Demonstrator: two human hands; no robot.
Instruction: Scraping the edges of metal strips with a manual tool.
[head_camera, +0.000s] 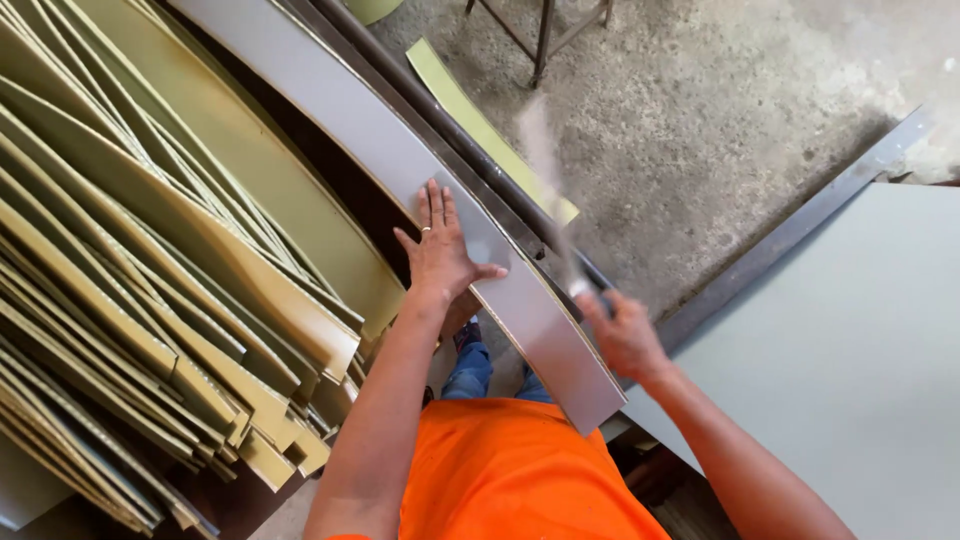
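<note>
A long grey strip (350, 110) of sheet material runs from the top left down to my waist, with its near end at the centre. My left hand (440, 250) lies flat on it, fingers spread, a ring on one finger. My right hand (625, 335) is at the strip's right edge near its near end. It grips a thin tool (548, 170) that is blurred from motion and points up and away. I cannot tell what kind of tool it is.
A deep stack of olive-green strips (150, 300) fills the left side. A dark metal rail (430, 110) runs alongside the grey strip. One green strip (470, 115) lies on the concrete floor. A large pale sheet (860, 360) is at the right, a metal stand's legs (545, 35) at the top.
</note>
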